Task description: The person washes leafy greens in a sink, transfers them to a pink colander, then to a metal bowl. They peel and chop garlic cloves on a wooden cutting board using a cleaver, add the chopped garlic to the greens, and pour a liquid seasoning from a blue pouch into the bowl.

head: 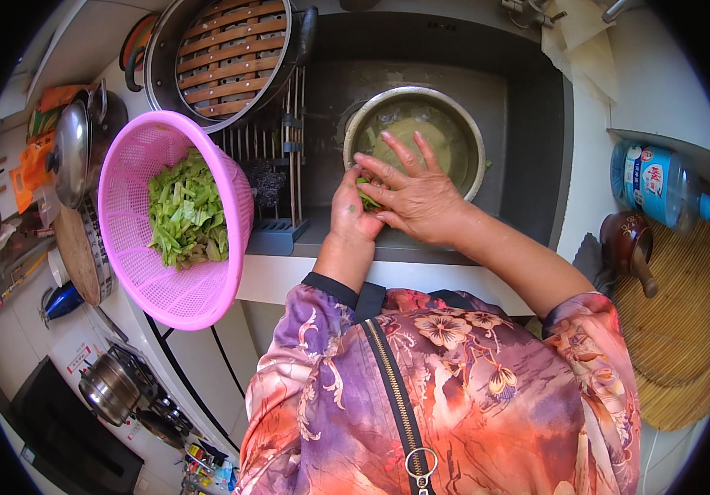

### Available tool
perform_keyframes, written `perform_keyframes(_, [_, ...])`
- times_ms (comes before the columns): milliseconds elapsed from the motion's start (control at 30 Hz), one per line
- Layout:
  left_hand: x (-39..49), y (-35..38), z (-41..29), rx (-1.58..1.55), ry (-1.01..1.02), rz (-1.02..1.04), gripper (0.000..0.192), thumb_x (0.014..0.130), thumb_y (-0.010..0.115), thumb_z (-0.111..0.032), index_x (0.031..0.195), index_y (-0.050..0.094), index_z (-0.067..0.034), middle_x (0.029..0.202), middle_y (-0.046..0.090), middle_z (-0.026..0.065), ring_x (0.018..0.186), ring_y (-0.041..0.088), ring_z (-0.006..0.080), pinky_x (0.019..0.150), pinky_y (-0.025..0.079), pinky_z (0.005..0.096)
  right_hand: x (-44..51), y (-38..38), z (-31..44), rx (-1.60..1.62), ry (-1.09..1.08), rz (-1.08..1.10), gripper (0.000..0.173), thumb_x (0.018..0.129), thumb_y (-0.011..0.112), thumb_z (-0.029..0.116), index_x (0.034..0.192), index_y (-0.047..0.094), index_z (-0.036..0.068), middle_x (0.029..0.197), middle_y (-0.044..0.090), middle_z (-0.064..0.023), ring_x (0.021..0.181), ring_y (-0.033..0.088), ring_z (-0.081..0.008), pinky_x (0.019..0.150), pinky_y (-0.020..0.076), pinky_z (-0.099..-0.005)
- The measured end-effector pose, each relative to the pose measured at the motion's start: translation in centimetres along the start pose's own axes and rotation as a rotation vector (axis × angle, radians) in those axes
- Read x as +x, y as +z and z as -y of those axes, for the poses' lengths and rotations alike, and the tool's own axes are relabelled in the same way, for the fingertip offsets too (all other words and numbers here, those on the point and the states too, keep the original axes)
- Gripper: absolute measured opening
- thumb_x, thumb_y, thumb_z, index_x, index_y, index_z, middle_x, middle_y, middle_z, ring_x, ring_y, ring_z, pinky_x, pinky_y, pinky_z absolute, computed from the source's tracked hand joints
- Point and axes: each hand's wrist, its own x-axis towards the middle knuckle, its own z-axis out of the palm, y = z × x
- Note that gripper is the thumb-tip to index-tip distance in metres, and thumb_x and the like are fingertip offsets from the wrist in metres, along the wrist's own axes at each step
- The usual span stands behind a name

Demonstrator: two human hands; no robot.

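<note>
Over the near left rim of a metal basin (475, 133) in the dark sink, my left hand (355, 201) is cupped around a small bunch of green leaves (368, 197). My right hand (420, 192) lies across it, thumb and index finger at the leaves and the other fingers spread over the basin. Cloudy, pale greenish water (448, 148) fills part of the basin. To the left, a pink plastic mesh basket (135, 247) is tilted and holds a heap of cut leafy greens (188, 213). A fleck of green sticks to my left wrist.
A steamer pot with a wooden slatted rack (231, 59) stands behind the basket, beside a wire drying rack (293, 136). At right are a blue-labelled plastic bottle (652, 182), a brown mortar with pestle (627, 238) and a woven mat (676, 334). A lidded pan (73, 154) sits far left.
</note>
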Motion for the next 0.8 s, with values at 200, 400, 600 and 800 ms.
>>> perform_keyframes(200, [-0.7, 0.7, -1.3, 0.033, -0.085, -0.060, 0.030, 0.100, 0.050, -0.033, 0.078, 0.042, -0.015, 0.056, 0.027, -0.0025, 0.043, 0.020, 0.0105, 0.038, 0.017, 0.0268, -0.9, 0.6, -6.1, 0.337, 0.420, -0.029, 0.045, 0.084, 0.066, 0.020, 0.128, 0.060, 0.008, 0.132, 0.055, -0.0195, 0.123, 0.052, -0.0387, 0.105, 0.0430, -0.0431])
perform_keyframes(400, [-1.6, 1.5, -1.3, 0.017, -0.099, -0.069, 0.030, 0.099, 0.051, -0.027, 0.073, 0.041, -0.015, 0.054, 0.026, -0.0033, 0.043, 0.020, 0.0104, 0.037, 0.016, 0.0250, -3.0, 6.1, -7.1, 0.290, 0.427, 0.575, 0.036, 0.082, 0.066, 0.012, 0.118, 0.066, 0.007, 0.115, 0.063, -0.0213, 0.107, 0.061, -0.0378, 0.094, 0.0476, -0.0429])
perform_keyframes(600, [-1.1, 0.7, -1.5, 0.014, -0.094, -0.051, 0.031, 0.100, 0.051, -0.033, 0.076, 0.043, -0.015, 0.054, 0.029, -0.0023, 0.042, 0.023, 0.0109, 0.038, 0.016, 0.0270, -2.1, 7.4, -8.2, 0.485, 0.496, 0.093, 0.012, 0.081, 0.061, 0.005, 0.090, 0.068, 0.003, 0.089, 0.068, -0.0192, 0.087, 0.068, -0.0345, 0.080, 0.0529, -0.0396])
perform_keyframes(800, [-0.9, 0.7, -1.3, 0.018, -0.100, -0.047, 0.031, 0.100, 0.051, -0.033, 0.077, 0.043, -0.016, 0.053, 0.028, -0.0027, 0.042, 0.023, 0.0108, 0.038, 0.017, 0.0269, 3.5, 8.1, -8.7, 0.672, 0.655, -0.110, 0.032, 0.087, 0.063, 0.014, 0.118, 0.064, 0.006, 0.100, 0.070, -0.0162, 0.095, 0.067, -0.0330, 0.084, 0.0527, -0.0404])
